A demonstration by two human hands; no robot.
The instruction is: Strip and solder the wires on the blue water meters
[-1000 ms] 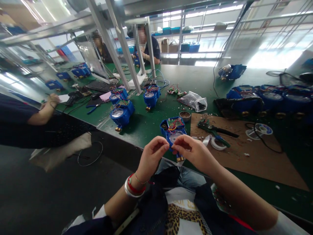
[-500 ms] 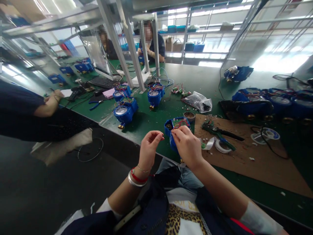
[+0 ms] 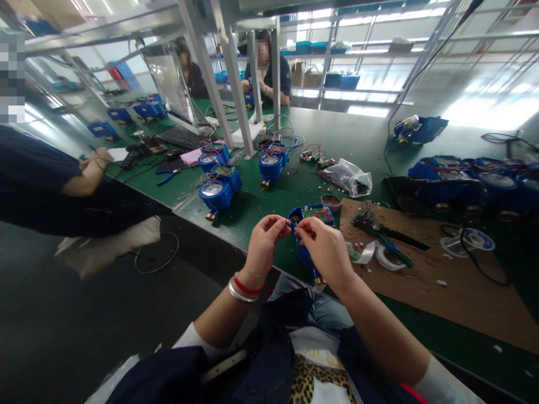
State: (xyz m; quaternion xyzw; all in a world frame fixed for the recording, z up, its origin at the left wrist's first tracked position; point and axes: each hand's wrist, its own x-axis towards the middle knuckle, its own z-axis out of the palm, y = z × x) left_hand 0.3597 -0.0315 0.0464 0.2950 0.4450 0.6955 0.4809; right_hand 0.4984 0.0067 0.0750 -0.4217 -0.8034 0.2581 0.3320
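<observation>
Left hand (image 3: 261, 244) is pinched thumb to finger, just beside the right's fingertips — whatever's in there is too small to make out. Blue meter (image 3: 304, 257) sits below them at the bench (image 3: 244, 216) edge, probably for easy reach. Right hand (image 3: 327, 247) pinches too, contents unclear. Tape roll (image 3: 380, 260) lies on cardboard (image 3: 425, 297) — likely protecting the bench top.

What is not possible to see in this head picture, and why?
Head view: anything pinched by left hand or right hand, too small.
Head view: middle of the nearest blue meter, hidden by the right hand.
Head view: rightmost blue meter, cut off by the right edge.
Head view: any writing on the white paper, too small.
</observation>
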